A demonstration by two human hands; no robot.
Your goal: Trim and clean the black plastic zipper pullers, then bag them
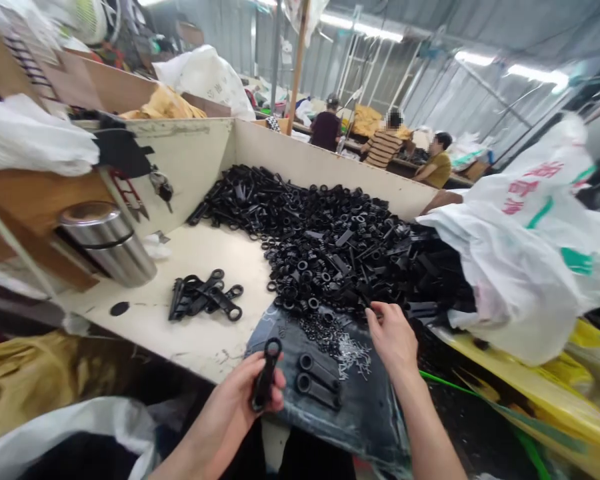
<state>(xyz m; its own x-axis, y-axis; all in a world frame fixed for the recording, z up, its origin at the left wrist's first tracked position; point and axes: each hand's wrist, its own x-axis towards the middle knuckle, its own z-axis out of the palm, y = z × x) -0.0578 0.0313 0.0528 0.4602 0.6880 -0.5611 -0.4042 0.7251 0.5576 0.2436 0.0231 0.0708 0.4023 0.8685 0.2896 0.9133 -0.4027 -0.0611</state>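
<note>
My left hand (253, 393) is closed round a long black plastic part (266, 375) with a ring at its top end, held upright near the table's front edge. My right hand (393, 335) reaches forward to the near edge of a big heap of black plastic parts (330, 240), its fingers curled and pinched at the pile. What those fingers hold is hidden. Two similar black ringed parts (319, 380) lie on a dark sheet (370, 407) between my hands, beside a scatter of small rings and small metal pieces (355, 357).
A small bunch of assembled black parts (205, 297) lies on the cream table (200, 257). A steel flask (111, 243) lies at the left. A large white printed bag (525, 247) spills over the right. Low boards wall the table. Three people sit at a far bench.
</note>
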